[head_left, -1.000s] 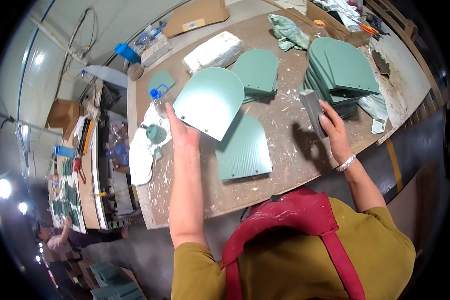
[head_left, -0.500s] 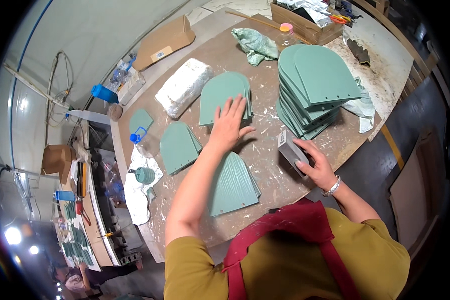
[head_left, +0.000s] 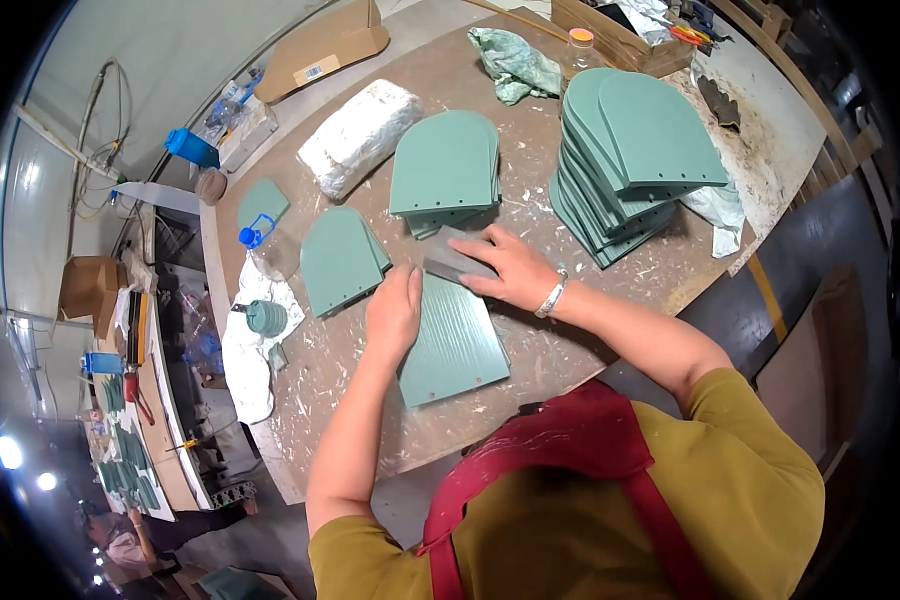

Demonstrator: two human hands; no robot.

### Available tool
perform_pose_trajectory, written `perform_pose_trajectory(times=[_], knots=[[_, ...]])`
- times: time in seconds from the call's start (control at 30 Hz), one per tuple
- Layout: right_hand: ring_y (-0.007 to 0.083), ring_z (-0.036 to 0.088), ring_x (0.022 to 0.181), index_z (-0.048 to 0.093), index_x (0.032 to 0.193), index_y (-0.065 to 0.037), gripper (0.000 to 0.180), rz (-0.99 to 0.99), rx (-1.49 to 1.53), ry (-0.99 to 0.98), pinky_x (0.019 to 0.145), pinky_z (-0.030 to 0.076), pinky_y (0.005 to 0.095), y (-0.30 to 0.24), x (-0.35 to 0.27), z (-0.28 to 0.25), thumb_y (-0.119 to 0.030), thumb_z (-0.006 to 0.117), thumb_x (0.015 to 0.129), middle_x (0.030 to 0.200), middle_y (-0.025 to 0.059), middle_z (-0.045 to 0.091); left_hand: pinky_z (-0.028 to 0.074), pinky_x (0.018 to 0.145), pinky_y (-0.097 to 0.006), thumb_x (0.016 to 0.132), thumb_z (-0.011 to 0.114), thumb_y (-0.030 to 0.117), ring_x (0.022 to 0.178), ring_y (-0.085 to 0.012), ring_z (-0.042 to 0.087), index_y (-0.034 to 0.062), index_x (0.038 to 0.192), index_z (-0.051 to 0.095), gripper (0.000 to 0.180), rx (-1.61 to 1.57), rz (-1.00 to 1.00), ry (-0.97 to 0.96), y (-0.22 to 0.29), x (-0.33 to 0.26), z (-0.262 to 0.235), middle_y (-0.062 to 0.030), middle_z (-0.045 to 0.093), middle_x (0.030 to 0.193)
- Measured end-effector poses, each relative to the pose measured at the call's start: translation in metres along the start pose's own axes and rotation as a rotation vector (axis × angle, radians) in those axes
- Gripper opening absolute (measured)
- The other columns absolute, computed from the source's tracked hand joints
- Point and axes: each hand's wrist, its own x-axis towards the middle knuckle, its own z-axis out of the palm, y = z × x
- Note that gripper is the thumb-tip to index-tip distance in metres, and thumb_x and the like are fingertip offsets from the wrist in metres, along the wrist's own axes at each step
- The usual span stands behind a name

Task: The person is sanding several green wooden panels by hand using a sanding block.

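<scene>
A green round-topped panel (head_left: 452,345) with a wood-grain face and small holes along its straight edge lies in front of me. My left hand (head_left: 394,312) is closed at its upper left edge, fingertips partly hidden. Over the panel's rounded end, my right hand (head_left: 510,268) grips a grey sanding block (head_left: 457,256), which appears to touch the panel. Just beyond sits a small pile of similar green panels (head_left: 444,163); another pile (head_left: 342,260) is left of my left hand. A tall, uneven stack of them (head_left: 660,130) stands to the right.
A white wrapped bundle (head_left: 360,138), a crumpled green cloth (head_left: 515,66) and a clear bottle (head_left: 580,52) lie toward the back. At left are a white cloth (head_left: 247,365) and a blue-capped bottle (head_left: 275,250). A wooden box (head_left: 610,35) stands far right; another person (head_left: 135,540) is lower left.
My left hand has come back from the far pile to the near panel's edge. My right hand has swung left, bringing the sanding block onto the panel's rounded end.
</scene>
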Motion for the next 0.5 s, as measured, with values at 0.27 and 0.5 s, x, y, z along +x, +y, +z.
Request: perform_pose_trajectory(times=[0.27,0.5], knots=[[0.0393,0.051,0.105,0.058,0.137,-0.024,0.058,-0.075,-0.159,-0.142,0.094,0.044,0.0461,-0.037,-0.075,-0.013,-0.039,0.071,0.082,0.112,0.0202,0.049,0.047,0.085,-0.050,0.103,0.044,0.030,0.099,-0.0434,0.060,-0.0002,0.109,0.059,0.035,-0.005,-0.011,0.006,-0.010,-0.002,0.008,-0.0240,0.064,0.103],[0.0348,0.060,0.095,0.059,0.135,-0.017,0.055,0.184,-0.210,-0.038,0.085,0.049,0.0397,-0.042,0.015,-0.041,-0.044,0.065,0.087,0.105,0.0159,0.056,0.041,0.100,-0.048,0.098,0.052,0.027,0.122,-0.0394,0.053,0.0027,0.124,0.057,0.036,0.012,0.264,0.386,0.007,-0.021,-0.004,-0.0206,0.057,0.132]])
